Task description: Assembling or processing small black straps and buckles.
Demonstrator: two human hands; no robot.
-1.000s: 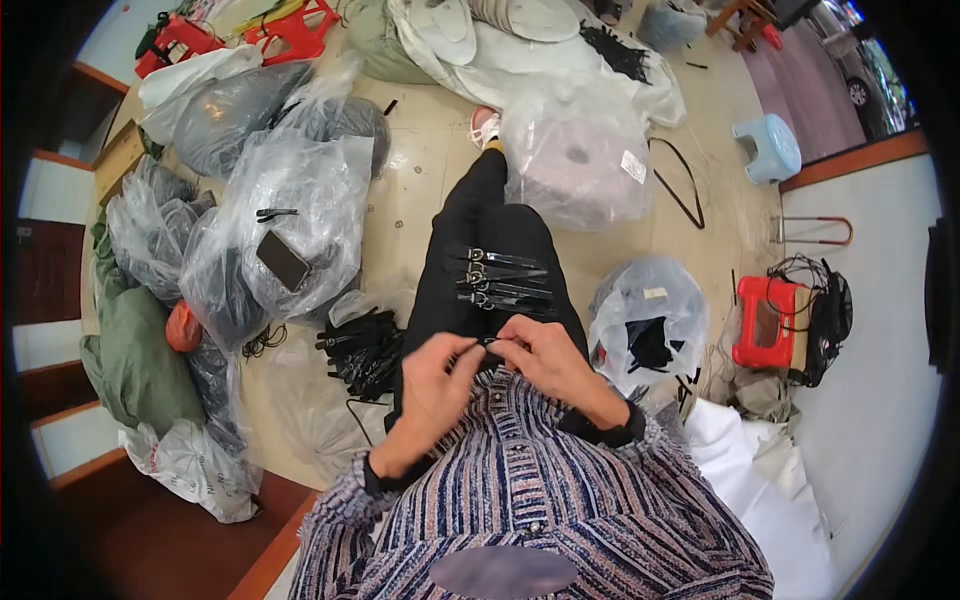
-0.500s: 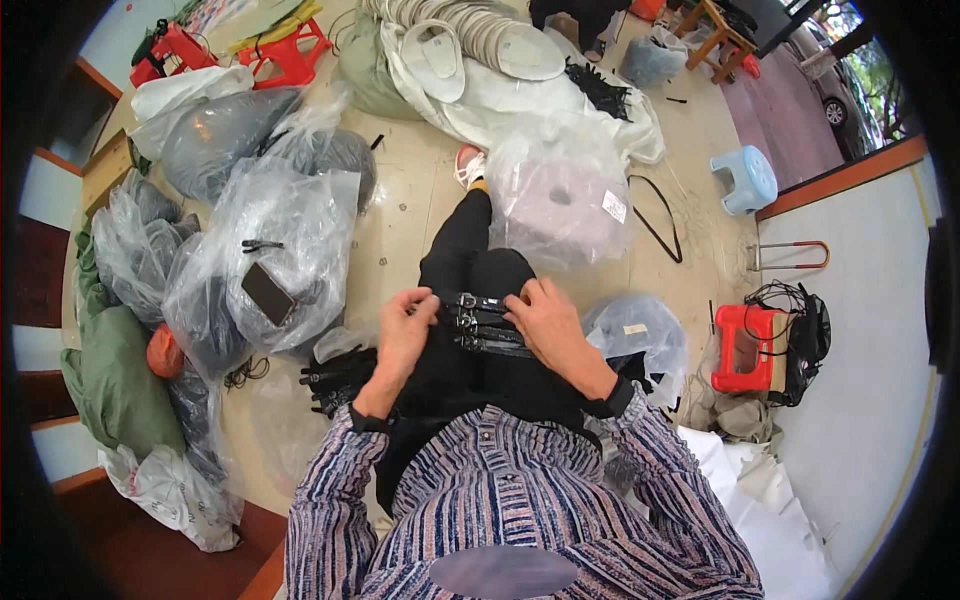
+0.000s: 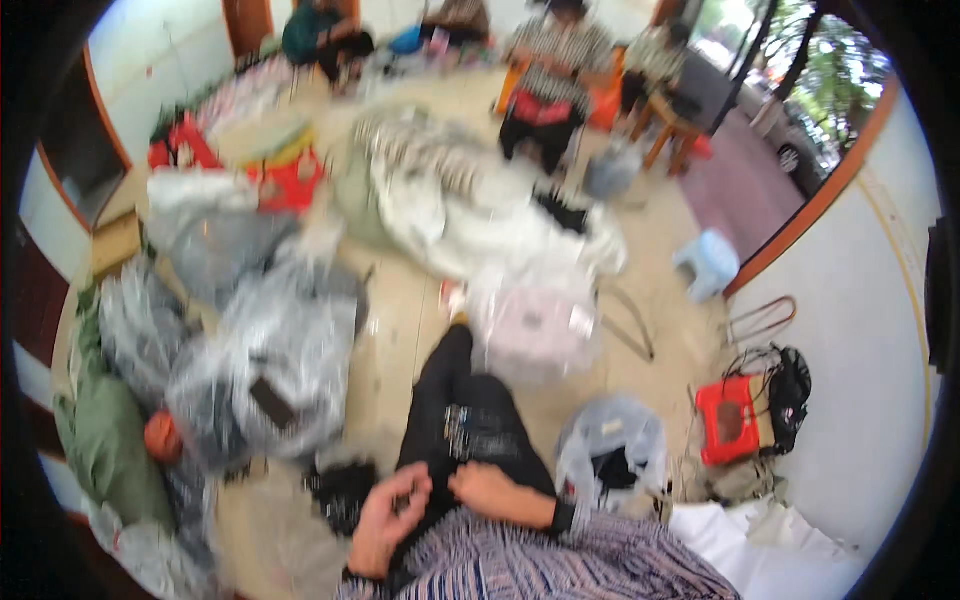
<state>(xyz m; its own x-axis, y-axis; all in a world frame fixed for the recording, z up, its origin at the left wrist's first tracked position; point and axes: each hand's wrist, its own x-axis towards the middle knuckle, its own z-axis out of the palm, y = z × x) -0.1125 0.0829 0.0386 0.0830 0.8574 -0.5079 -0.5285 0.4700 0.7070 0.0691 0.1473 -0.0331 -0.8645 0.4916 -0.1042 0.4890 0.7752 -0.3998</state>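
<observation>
Cluttered floor — left hand curled | right hand on lap

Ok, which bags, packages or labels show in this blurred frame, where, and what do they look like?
Clear plastic bag: left of the leg, bulging, grey, a dark flat item inside.
Pale pink bag: ahead of the knee, translucent, a white label at its right edge.
Small clear bag: right of the right hand, dark contents.

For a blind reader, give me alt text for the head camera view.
Blurred view down at a seated person's left hand and right hand over small metal clips on a dark trouser leg, with clear plastic bags across the floor.
</observation>
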